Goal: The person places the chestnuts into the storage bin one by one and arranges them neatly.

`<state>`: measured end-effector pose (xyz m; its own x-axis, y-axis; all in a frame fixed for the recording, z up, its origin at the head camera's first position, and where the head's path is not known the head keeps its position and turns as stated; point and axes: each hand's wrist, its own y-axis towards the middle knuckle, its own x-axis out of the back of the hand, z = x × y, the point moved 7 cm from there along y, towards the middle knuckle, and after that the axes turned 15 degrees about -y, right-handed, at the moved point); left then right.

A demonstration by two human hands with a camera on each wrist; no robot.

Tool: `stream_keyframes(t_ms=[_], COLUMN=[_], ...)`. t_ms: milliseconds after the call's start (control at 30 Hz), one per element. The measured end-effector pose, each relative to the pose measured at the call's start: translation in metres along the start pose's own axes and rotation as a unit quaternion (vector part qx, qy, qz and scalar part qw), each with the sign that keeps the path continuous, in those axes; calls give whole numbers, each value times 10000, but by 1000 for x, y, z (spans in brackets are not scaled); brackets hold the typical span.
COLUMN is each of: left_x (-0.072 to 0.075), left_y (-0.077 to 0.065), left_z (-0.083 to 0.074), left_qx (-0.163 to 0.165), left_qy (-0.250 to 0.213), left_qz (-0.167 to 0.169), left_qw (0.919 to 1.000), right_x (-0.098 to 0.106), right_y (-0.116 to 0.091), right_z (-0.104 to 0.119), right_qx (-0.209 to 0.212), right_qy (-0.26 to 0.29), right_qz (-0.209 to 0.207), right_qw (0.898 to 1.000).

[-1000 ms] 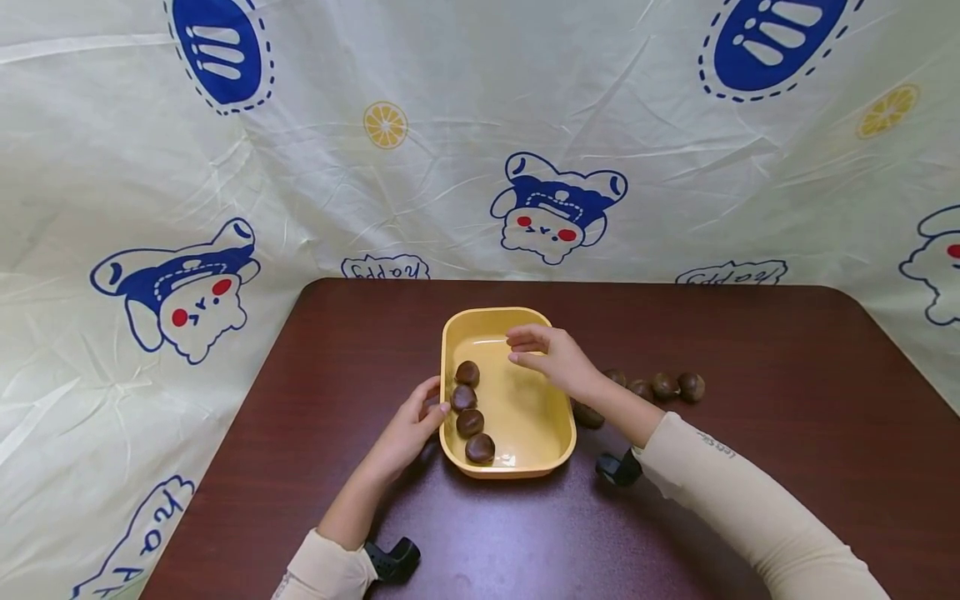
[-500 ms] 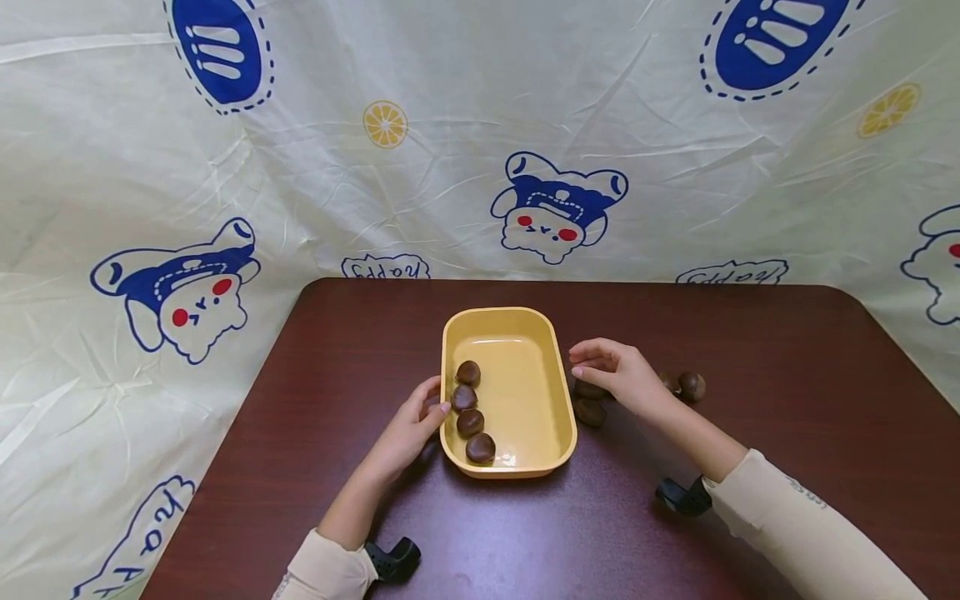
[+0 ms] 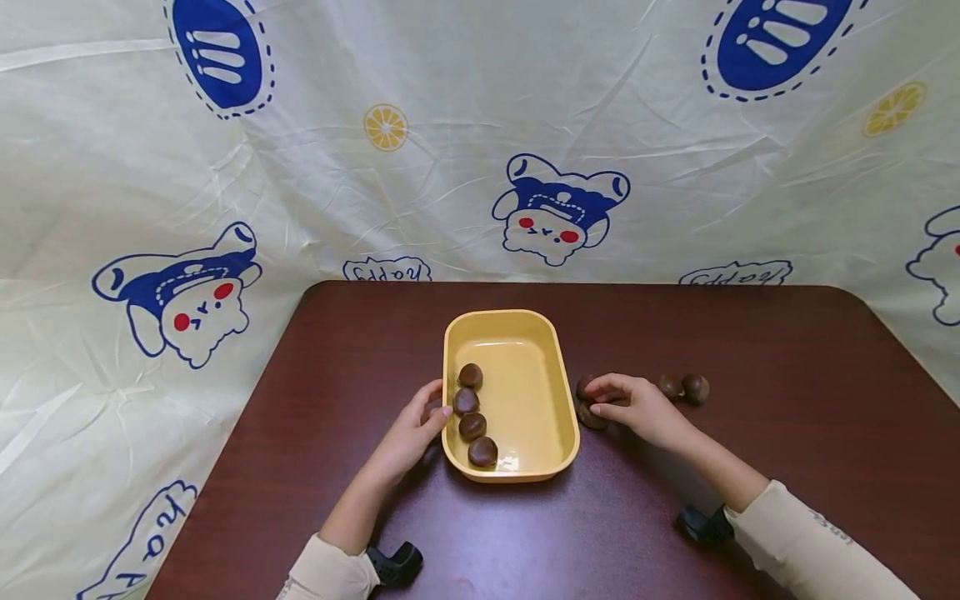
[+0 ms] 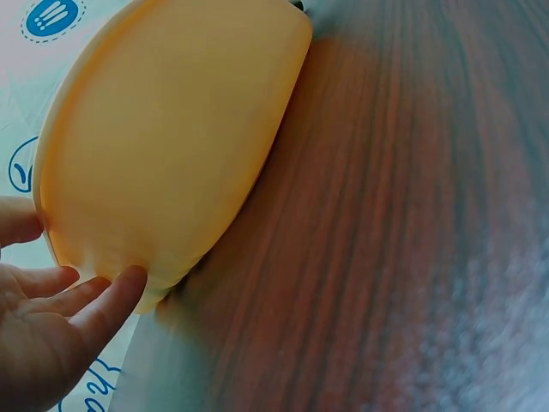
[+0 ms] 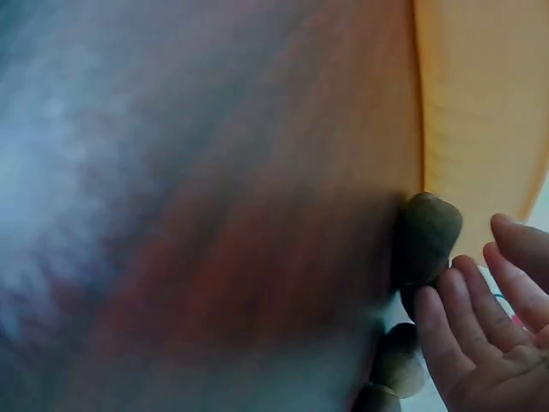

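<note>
A yellow rectangular tray (image 3: 525,392) stands on the dark table, with several brown chestnuts (image 3: 472,427) in a row along its left side. My left hand (image 3: 411,429) grips the tray's left rim, thumb over the edge; in the left wrist view its fingers (image 4: 116,300) press the outer wall. Just right of the tray, my right hand (image 3: 637,408) is low over a pair of chestnuts (image 3: 591,415), thumb and fingers apart. The right wrist view shows one chestnut (image 5: 429,232) against the tray wall, beside the fingertips; whether they touch it I cannot tell.
Two more chestnuts (image 3: 684,388) lie farther right on the brown table (image 3: 787,350), beyond the right hand. Behind the table hangs a pale printed cloth (image 3: 420,192). A black wrist device (image 3: 705,525) sits at each cuff.
My right hand has moved from above the tray to the right, then down among the chestnuts beside it. My left hand stays on the rim, and the tray has not moved.
</note>
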<state>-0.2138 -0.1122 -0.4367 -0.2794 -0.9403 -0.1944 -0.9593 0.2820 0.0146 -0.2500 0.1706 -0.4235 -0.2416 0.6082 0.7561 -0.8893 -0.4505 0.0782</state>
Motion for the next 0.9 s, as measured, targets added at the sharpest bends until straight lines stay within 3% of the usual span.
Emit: stream_keyframes(t_ms=[467, 667, 900], left_x=[0, 0, 0], left_y=[0, -1, 0], left_z=[0, -1, 1], left_qx=[10, 32, 22], left_qy=[-38, -68, -33], left_qz=[32, 34, -2], left_qw=[10000, 10000, 10000], right_x=[-9, -6, 11], right_y=[-3, -2, 3], right_z=[-2, -1, 7], right_qx=[204, 20, -82], right_qy=[-1092, -911, -630], right_qz=[224, 278, -73], right_qw=[9936, 9955, 9980])
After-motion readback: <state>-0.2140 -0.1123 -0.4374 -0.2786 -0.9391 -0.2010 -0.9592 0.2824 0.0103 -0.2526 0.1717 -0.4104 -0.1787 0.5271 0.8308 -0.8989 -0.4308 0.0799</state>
